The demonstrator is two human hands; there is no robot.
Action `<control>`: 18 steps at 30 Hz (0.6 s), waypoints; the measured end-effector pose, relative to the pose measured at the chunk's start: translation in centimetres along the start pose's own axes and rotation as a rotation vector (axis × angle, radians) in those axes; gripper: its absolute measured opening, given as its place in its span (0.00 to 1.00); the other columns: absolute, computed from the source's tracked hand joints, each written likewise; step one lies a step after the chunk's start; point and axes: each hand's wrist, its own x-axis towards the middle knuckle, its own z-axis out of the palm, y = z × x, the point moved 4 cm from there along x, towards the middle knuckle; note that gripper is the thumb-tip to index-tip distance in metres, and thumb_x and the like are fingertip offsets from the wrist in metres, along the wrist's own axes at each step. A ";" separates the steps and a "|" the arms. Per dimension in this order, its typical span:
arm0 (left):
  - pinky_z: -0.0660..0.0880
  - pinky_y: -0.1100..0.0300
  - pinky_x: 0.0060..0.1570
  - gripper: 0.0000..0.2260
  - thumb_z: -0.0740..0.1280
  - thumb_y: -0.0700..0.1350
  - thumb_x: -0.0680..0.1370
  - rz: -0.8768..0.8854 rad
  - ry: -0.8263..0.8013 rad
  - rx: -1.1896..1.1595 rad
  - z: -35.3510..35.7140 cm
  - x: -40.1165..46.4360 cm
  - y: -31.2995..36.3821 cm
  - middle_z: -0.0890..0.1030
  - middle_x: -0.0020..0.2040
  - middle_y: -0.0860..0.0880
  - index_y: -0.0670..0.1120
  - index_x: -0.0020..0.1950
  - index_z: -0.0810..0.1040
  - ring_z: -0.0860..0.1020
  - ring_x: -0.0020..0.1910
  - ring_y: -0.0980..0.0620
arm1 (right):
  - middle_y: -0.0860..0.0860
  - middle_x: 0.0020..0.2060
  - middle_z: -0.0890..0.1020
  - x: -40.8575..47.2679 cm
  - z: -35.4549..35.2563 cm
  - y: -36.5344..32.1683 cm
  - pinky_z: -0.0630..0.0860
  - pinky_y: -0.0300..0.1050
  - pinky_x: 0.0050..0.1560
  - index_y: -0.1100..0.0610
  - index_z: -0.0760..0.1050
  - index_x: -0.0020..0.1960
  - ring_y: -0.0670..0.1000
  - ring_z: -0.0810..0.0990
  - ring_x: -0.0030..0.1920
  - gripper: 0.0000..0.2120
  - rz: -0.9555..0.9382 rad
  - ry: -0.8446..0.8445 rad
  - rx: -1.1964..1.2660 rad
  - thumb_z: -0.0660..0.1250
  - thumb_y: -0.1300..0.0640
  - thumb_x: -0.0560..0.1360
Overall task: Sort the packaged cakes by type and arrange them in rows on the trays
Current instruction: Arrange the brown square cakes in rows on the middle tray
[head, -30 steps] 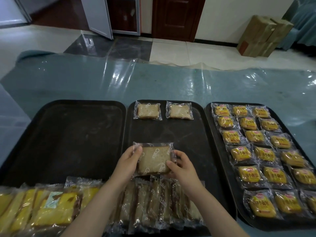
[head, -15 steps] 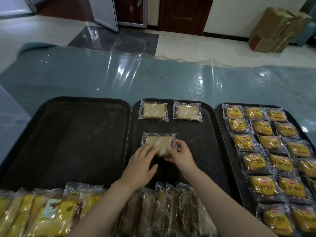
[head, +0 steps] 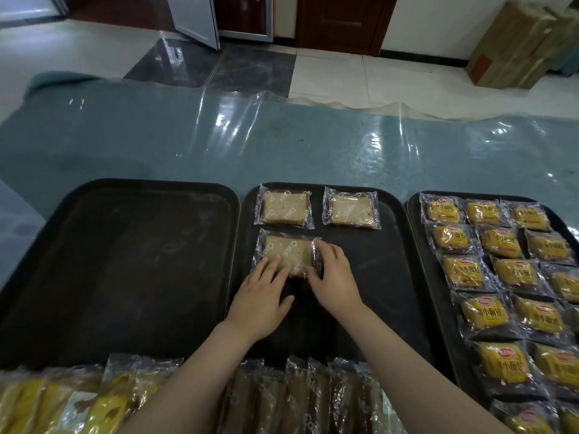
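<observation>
Left hand [head: 261, 292] flat on the clear-wrapped brown cake slice [head: 286, 253], right hand [head: 333, 277] pinching its three-o'clock edge: light, squashy, slippery film; grip edges.

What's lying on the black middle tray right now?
Three clear-wrapped brown cake slices on the black middle tray, both hands on the nearest; the tray's near edge is hidden by arms.

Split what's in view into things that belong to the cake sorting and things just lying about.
Job: left hand and right hand on brown cake pack; middle tray; empty left tray; yellow-cake tray; unsorted packs.
Lying about: cardboard boxes; plastic sheet.
</observation>
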 end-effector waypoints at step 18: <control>0.56 0.49 0.75 0.28 0.58 0.57 0.81 -0.056 0.075 0.026 -0.4 2.6 -0.6 0.54 0.80 0.49 0.52 0.80 0.57 0.51 0.79 0.47 | 0.52 0.80 0.55 2.0 1.0 0.2 0.60 0.54 0.77 0.51 0.60 0.78 0.53 0.55 0.79 0.28 -0.176 -0.147 -0.207 0.62 0.59 0.79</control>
